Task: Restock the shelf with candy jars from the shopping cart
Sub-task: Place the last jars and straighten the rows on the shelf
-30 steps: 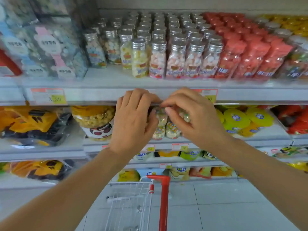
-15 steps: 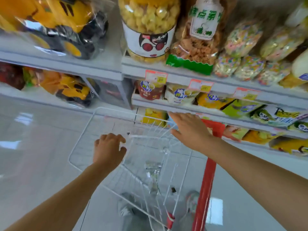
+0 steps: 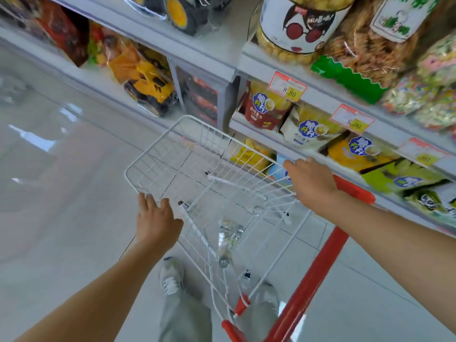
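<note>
Candy jars (image 3: 228,234): a few small clear ones, lying low at the near end of the shopping cart (image 3: 153,141), on the wire bottom. Blurred; exact count not readable.

Left hand (image 3: 156,220): palm down, fingers straight and released, tips at the near-left corner of the basket rim. Holds nothing.

Right hand (image 3: 312,185): palm down over the right-hand rim, fingers bent loosely over the wire. Cannot tell whether they close on it or only rest there.

Both hands are above the jars and well apart from them, one on each side of the basket mouth. The mouth between them is open, wide at the far end.

Cart's red frame (image 3: 318,265) runs down the right side, close to the lower shelf (image 3: 328,97) edge, where price tags (image 3: 287,86) hang over snack bags (image 3: 308,129).

Left of the cart: bare tiled floor (image 3: 61,193), plenty of room. A shoe (image 3: 171,277) stands under the basket's near end.
</note>
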`<state>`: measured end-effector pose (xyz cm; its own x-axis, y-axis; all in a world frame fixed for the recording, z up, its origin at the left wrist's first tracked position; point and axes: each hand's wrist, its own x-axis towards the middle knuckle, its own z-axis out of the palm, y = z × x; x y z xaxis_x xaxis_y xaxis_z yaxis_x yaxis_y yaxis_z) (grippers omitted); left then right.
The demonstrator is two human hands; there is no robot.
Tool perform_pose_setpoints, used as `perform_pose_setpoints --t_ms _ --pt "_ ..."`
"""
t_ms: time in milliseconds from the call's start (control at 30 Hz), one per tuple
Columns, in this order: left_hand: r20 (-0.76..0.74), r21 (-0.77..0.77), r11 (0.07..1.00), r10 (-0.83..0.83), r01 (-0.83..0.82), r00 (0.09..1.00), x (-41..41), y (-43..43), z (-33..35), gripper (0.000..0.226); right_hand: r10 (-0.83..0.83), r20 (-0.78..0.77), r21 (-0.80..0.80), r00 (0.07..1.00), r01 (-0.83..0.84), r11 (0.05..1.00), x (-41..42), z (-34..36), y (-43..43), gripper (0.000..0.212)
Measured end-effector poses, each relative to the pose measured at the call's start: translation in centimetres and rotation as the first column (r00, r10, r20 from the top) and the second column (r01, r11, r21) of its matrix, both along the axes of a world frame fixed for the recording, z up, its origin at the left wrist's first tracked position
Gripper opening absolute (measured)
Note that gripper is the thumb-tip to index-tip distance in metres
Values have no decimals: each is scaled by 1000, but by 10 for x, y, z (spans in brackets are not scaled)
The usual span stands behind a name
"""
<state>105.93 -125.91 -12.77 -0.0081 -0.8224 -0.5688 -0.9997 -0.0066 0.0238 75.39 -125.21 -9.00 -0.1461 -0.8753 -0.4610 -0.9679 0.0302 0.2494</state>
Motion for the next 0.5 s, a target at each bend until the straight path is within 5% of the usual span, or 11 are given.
perform_pose_setpoints --t_ms 200,500 --pt "-11 -94 991 -97 95 995 6 20 -3 47 161 -46 -51 986 -164 985 -25 -5 18 56" --pt "167 8 902 -426 431 889 -8 5 6 37 124 -54 -71 991 -127 989 -46 -6 -6 58"
